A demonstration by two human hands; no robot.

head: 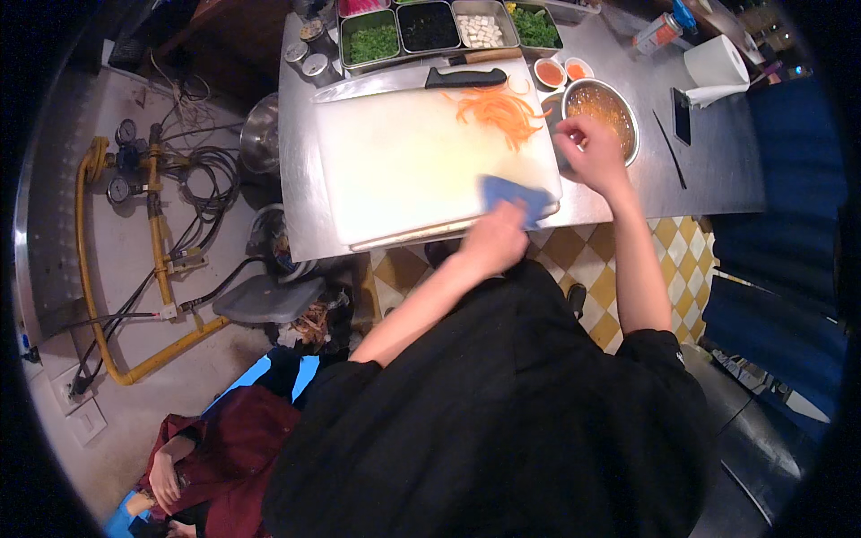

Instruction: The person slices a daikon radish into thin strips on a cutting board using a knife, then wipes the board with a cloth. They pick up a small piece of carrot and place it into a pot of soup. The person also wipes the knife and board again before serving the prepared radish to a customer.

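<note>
My left hand (pixel 499 237) grips a blue cloth (pixel 516 196) at the near right edge of a white cutting board (pixel 397 161). Both are blurred by motion. Beside the board, my right hand (pixel 596 153) hangs with curled fingers over the near left rim of a metal bowl (pixel 632 116) of brownish liquid. Whether those fingers hold anything is unclear. Orange shreds, apparently carrot (pixel 499 116), lie at the board's far right. Behind them rests a black-handled chef's knife (pixel 464 79), its blade pointing left. A wooden handle (pixel 494 57) shows beyond it.
Metal containers behind the board hold chopped greens (pixel 370 44), white cubes (pixel 480 31) and other foods. Shakers (pixel 316 68) stand left. To the right are sauce dishes (pixel 550 72), a thin dark stick (pixel 669 149), a phone (pixel 681 116) and a paper roll (pixel 716 62). A person in maroon (pixel 235 437) is lower left.
</note>
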